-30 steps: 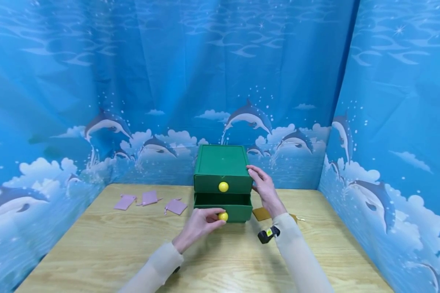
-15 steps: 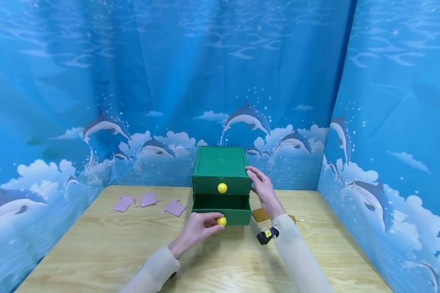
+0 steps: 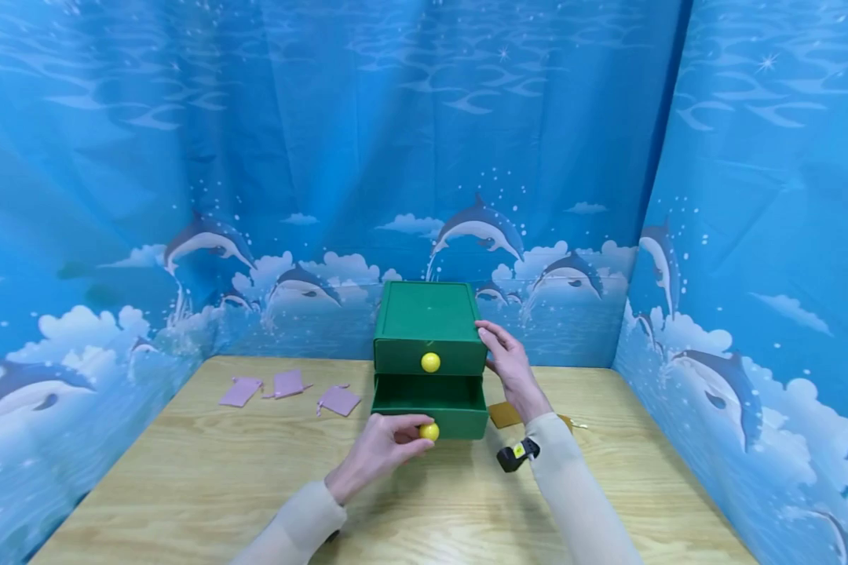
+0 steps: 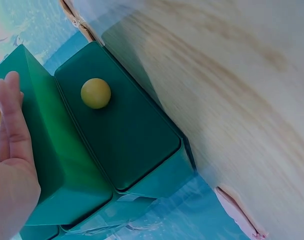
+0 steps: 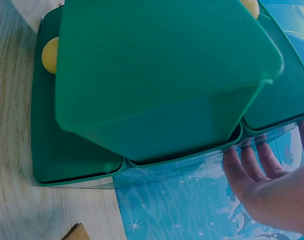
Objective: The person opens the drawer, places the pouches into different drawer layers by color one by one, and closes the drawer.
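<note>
A green chest of drawers (image 3: 427, 310) with yellow ball knobs stands at the far side of the table. Its middle drawer (image 3: 462, 424) is pulled out, and the part of its inside that shows is bare green. My left hand (image 3: 374, 455) pinches that drawer's knob (image 3: 429, 431) between thumb and fingers. Seen from the left wrist, the bottom drawer (image 4: 127, 135) is closed below it. The top drawer (image 3: 396, 357) is closed too. My right hand (image 3: 514, 369) rests on the chest's right side near the upper front corner, its fingers (image 5: 269, 159) spread along the side.
Three lilac drawstring pouches (image 3: 341, 399) lie on the table (image 3: 205, 471) left of the chest. A mustard-coloured pouch (image 3: 504, 414) lies to the right, partly hidden behind my right forearm, with a cord end beyond it. A blue dolphin-print curtain (image 3: 311, 157) hangs close behind the chest.
The middle drawer has slid further out toward me, with my left hand moving along on its knob. My right hand has kept its place on the chest's side.
</note>
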A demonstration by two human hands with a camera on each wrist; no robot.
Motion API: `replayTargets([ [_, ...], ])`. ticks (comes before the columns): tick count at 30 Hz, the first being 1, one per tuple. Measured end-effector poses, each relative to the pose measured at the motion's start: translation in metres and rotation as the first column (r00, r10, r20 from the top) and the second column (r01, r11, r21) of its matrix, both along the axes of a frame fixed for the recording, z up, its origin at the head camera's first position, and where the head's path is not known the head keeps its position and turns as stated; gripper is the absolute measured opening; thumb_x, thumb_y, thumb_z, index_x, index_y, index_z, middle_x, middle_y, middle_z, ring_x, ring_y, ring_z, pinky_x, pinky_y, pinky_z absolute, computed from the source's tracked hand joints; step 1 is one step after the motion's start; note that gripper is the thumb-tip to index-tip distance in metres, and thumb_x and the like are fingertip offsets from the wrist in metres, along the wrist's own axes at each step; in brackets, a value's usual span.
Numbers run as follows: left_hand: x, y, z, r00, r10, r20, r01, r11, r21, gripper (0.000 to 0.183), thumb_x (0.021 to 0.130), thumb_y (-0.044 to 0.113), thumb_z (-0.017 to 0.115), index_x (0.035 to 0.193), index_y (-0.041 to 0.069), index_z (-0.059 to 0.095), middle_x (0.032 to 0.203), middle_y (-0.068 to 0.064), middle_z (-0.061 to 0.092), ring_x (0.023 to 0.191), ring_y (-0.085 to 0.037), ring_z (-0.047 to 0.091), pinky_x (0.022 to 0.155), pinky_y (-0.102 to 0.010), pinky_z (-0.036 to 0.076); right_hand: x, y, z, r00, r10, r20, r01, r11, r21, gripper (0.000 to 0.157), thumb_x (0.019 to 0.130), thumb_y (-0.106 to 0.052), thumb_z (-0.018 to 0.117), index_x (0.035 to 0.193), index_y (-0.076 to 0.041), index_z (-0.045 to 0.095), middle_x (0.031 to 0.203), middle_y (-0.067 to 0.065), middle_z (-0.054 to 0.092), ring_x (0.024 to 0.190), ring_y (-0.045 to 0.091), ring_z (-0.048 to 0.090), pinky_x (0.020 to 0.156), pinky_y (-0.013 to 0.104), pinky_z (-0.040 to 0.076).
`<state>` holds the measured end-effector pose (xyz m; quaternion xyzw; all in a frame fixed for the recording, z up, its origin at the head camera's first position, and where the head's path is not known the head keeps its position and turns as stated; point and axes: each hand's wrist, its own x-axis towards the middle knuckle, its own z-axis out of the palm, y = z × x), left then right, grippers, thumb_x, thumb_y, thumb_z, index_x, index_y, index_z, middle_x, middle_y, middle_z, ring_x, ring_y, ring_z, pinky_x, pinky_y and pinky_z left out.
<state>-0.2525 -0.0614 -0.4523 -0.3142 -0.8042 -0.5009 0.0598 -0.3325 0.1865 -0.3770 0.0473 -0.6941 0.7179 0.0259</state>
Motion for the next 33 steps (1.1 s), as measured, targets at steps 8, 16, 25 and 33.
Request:
replayTargets([
  [8, 0.006, -0.003, -0.003, 1.0, 0.004, -0.015, -0.004, 1.0, -0.016, 0.028, 0.087, 0.021, 0.075, 0.114, 0.012, 0.072, 0.091, -0.004, 0.075, 0.075, -0.004, 0.069, 0.065, -0.019, 0.056, 0.0, -0.001, 0.0, 1.0, 0.001, 0.007, -0.001, 1.0, 0.008, 0.046, 0.098, -0.046, 0.057, 0.137, -0.022, 0.056, 0.152, -0.002, 0.04, 0.142, 0.021, 0.035, 0.114, 0.054, 0.033],
  [16, 0.01, -0.002, -0.004, 1.0, -0.008, -0.019, 0.008, 1.0, -0.007, 0.028, 0.088, 0.02, 0.074, 0.114, 0.011, 0.072, 0.09, -0.004, 0.075, 0.074, -0.003, 0.069, 0.064, -0.019, 0.056, 0.0, -0.002, 0.0, 1.0, 0.002, 0.001, -0.002, 1.0, 0.002, 0.046, 0.098, -0.046, 0.057, 0.137, -0.022, 0.056, 0.153, -0.001, 0.04, 0.143, 0.022, 0.033, 0.114, 0.056, 0.032],
  [25, 0.014, -0.003, -0.003, 1.0, -0.006, -0.025, 0.004, 0.999, -0.045, 0.03, 0.088, 0.019, 0.074, 0.117, 0.01, 0.071, 0.09, -0.003, 0.075, 0.071, 0.0, 0.066, 0.063, -0.019, 0.056, 0.002, -0.001, 0.002, 1.0, 0.01, 0.0, -0.01, 1.0, 0.007, 0.047, 0.099, -0.043, 0.055, 0.139, -0.019, 0.054, 0.155, 0.0, 0.038, 0.145, 0.023, 0.031, 0.115, 0.055, 0.032],
  [33, 0.015, -0.005, 0.0, 0.998, -0.043, 0.038, 0.046, 0.996, -0.08, 0.033, 0.09, 0.018, 0.071, 0.123, 0.014, 0.068, 0.093, -0.003, 0.075, 0.07, -0.006, 0.068, 0.065, -0.019, 0.056, -0.001, -0.001, -0.001, 1.0, -0.008, 0.001, 0.008, 1.0, 0.006, 0.048, 0.097, -0.047, 0.058, 0.137, -0.022, 0.056, 0.153, -0.002, 0.04, 0.143, 0.021, 0.034, 0.114, 0.054, 0.033],
])
